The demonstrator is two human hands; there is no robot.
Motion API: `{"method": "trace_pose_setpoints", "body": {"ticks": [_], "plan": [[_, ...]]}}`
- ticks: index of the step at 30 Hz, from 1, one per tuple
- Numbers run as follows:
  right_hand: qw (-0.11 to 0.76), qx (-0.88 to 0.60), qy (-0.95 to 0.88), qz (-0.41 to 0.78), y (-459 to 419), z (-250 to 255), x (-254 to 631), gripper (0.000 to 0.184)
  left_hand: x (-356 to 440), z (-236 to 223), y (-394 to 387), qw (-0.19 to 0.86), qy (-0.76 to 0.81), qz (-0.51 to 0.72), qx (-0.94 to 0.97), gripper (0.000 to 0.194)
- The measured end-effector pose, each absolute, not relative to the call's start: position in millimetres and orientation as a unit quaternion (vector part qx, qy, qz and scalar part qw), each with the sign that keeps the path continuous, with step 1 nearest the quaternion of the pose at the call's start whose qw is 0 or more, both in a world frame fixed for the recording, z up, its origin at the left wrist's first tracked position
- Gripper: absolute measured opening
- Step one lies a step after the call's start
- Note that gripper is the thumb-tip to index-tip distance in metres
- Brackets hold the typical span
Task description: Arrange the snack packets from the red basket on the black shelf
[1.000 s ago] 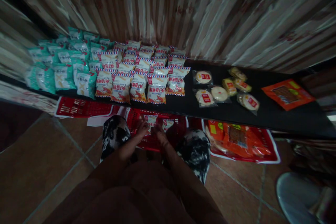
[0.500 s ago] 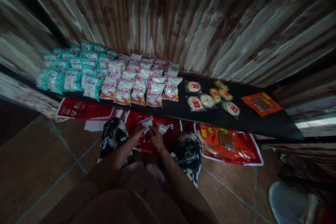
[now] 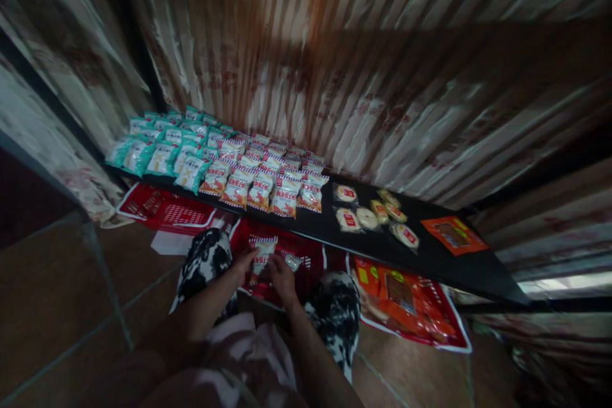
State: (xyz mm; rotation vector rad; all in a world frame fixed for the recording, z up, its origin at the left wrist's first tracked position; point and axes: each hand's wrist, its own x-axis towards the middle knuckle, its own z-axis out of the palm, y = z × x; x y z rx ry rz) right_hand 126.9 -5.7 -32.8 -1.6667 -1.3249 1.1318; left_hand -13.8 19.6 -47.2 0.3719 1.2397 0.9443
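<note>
My left hand [image 3: 245,265] and my right hand [image 3: 282,275] are both closed on a small snack bag [image 3: 262,252], one at each side of it. The bag is white and orange with a striped top edge and red print. It is held over a red basket [image 3: 313,277] between my knees. Another snack bag [image 3: 292,261] lies in that basket, just beyond my right hand. On the black shelf above stand rows of matching white-and-orange snack bags [image 3: 285,194], with teal snack bags [image 3: 192,172] to their left.
Round packaged biscuits [image 3: 367,218] and an orange packet [image 3: 454,234] lie on the right of the black shelf [image 3: 315,233]. A basket of orange packets [image 3: 406,303] stands under it at right, another red basket [image 3: 165,209] at left. Pleated curtain [image 3: 287,64] hangs behind.
The view has tilted and shifted, so the shelf appears lower. The snack bag between my hands now faces up more flatly, its front showing more.
</note>
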Motion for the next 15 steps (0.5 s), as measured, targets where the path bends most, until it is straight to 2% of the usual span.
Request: {"method": "trace_pose_setpoints", "body": {"ticks": [4, 8, 11, 15], "plan": [[0.406, -0.627, -0.505, 0.433, -14, -34, 123, 0.034, -9, -36, 21, 0.696, 0.536, 0.457, 0.139, 0.038], [0.414, -0.618, -0.492, 0.452, -20, -33, 122, 0.039, -8, -30, 17, 0.677, 0.541, 0.484, 0.123, 0.03], [0.429, -0.621, -0.477, 0.45, -24, -32, 122, 0.048, -11, -32, 8, 0.664, 0.557, 0.487, 0.11, 0.025], [0.449, -0.621, -0.432, 0.476, -37, -37, 120, 0.062, -19, -40, -3, 0.67, 0.57, 0.467, 0.094, 0.027]]}}
